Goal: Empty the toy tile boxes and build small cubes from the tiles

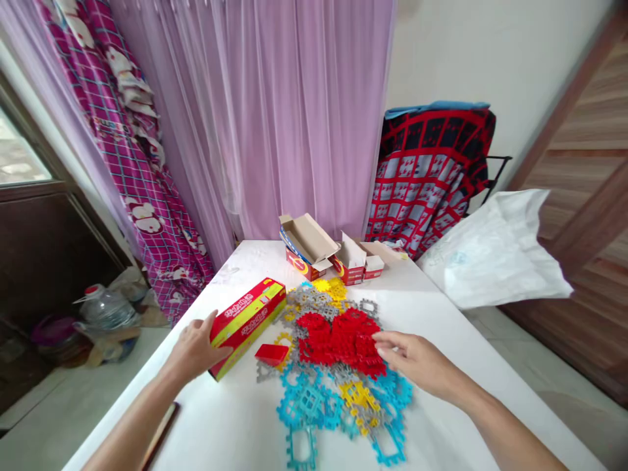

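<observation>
My left hand is closed around the near end of a long red and yellow box that lies on the white table. My right hand hovers with fingers spread over a pile of flat interlocking plastic pieces, its fingertips touching the red ones. Blue, yellow and grey pieces lie around the red ones. A small red piece rests between the box and the pile.
Several opened red cardboard boxes stand at the table's far edge. A white plastic bag lies at the right edge. Purple curtains hang behind; a red-checked cloth drapes a rack. A water jug sits on the floor at left.
</observation>
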The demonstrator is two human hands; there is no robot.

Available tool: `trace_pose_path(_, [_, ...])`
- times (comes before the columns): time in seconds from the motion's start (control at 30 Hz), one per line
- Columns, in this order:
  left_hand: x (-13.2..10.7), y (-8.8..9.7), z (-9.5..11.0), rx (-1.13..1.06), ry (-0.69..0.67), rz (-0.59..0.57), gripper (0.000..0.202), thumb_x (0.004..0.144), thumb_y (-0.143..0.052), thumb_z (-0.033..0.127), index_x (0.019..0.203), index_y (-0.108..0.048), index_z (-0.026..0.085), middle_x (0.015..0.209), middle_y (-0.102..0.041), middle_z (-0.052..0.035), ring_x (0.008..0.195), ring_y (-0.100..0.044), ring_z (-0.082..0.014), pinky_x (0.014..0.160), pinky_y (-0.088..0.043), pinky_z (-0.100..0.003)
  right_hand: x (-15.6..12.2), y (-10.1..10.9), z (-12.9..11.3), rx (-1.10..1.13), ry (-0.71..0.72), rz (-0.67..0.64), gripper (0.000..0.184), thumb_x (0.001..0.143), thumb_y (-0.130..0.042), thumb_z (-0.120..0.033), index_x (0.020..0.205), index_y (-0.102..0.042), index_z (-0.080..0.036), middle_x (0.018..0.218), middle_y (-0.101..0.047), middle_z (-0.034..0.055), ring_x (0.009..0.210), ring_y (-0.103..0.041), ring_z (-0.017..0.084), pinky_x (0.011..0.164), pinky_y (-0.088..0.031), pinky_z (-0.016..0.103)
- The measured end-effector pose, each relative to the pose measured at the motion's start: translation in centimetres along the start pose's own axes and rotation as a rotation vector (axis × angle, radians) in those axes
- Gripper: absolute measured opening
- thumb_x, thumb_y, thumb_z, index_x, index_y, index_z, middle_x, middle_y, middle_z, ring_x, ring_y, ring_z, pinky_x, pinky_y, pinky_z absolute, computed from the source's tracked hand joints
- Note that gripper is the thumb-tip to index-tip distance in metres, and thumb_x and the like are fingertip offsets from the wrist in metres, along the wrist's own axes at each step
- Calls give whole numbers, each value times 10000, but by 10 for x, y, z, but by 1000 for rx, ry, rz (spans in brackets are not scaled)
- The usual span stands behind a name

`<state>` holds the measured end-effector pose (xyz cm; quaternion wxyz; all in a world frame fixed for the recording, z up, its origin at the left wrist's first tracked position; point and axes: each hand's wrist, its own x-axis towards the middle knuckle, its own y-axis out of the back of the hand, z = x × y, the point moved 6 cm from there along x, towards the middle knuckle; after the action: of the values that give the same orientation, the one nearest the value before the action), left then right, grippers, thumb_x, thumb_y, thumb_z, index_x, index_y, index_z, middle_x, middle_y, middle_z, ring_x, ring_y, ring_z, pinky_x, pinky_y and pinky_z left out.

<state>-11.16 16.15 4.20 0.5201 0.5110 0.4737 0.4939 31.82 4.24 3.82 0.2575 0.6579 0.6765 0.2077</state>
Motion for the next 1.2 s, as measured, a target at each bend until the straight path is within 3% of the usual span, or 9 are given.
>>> trace_pose_path(0.17, [-54, -11, 2, -136, -11, -68, 929, 639, -604, 521, 1449, -340, 152, 1303, -541, -164, 1140, -569, -303, 956, -447, -368, 18, -33, -62, -99, 201, -56, 380, 850, -506, -392, 1109, -705, -198, 1054, -731, 65, 887, -680, 203, 829, -518, 319])
trace_pose_path(0.3, [-58, 3, 11, -69, -91, -73, 711, 801, -453, 564, 1417, -419, 210, 1439, -467, -137, 1259, -507, -285, 1005, -424, -362, 42, -68, -117, -295, 408, -17, 396, 847, -472, -194, 1189, -668, -234, 1218, -668, 47, 1124, -599, 198, 1001, -431, 338])
trace_pose_path(0.37, [-54, 12, 16, -15, -95, -60, 555, 868, -372, 506, 1350, -509, 267, 1429, -499, -105, 1266, -506, -287, 1018, -406, -406, 53, -90, -139, -417, 517, -20, 460, 841, -459, -138, 1258, -619, -249, 1296, -613, 49, 1176, -550, 197, 1025, -401, 341])
trace_pose_path(0.43, [-50, 19, 23, 13, -119, -63, 475, 863, -418, 449, 1292, -561, 306, 1400, -539, -78, 1238, -531, -287, 1016, -397, -426, 61, -111, -151, -538, 583, -31, 481, 872, -432, -146, 1315, -566, -274, 1331, -573, 62, 1193, -515, 217, 1002, -402, 376])
trace_pose_path(0.53, [-47, 23, 33, 46, -166, -97, 478, 799, -534, 415, 1263, -581, 307, 1383, -559, -77, 1170, -578, -289, 977, -417, -421, 67, -134, -153, -672, 598, -62, 473, 916, -384, -177, 1360, -510, -282, 1357, -532, 88, 1222, -460, 246, 962, -396, 417])
trace_pose_path(0.63, [-44, 23, 39, 72, -179, -133, 485, 768, -572, 441, 1229, -600, 292, 1352, -580, -96, 1112, -611, -293, 928, -446, -410, 68, -142, -146, -731, 583, -83, 462, 928, -369, -184, 1366, -488, -271, 1357, -522, 93, 1233, -428, 239, 955, -370, 410])
trace_pose_path(0.83, [-38, 25, 48, 131, -182, -187, 422, 753, -600, 443, 1134, -640, 267, 1137, -680, -113, 1061, -633, -294, 883, -470, -390, 66, -138, -146, -746, 597, -76, 428, 907, -379, -163, 1294, -534, -259, 1313, -544, 79, 1217, -414, 235, 930, -352, 399])
trace_pose_path(1.0, [-34, 26, 55, 188, -199, -257, 390, 792, -621, 444, 1084, -643, 186, 1097, -680, -123, 1027, -636, -275, 888, -485, -430, 65, -138, -150, -762, 587, -131, 401, 890, -392, -153, 1244, -558, -241, 1266, -584, 74, 1177, -439, 231, 936, -337, 411])
trace_pose_path(1.2, [-30, 30, 42, 203, -176, -286, 411, 887, -537, 460, 1169, -580, 164, 1113, -647, -91, 984, -628, -212, 890, -503, -457, 62, -138, -146, -755, 562, -138, 443, 894, -375, -156, 1296, -532, -255, 1392, -513, 62, 1209, -438, 227, 948, -335, 413])
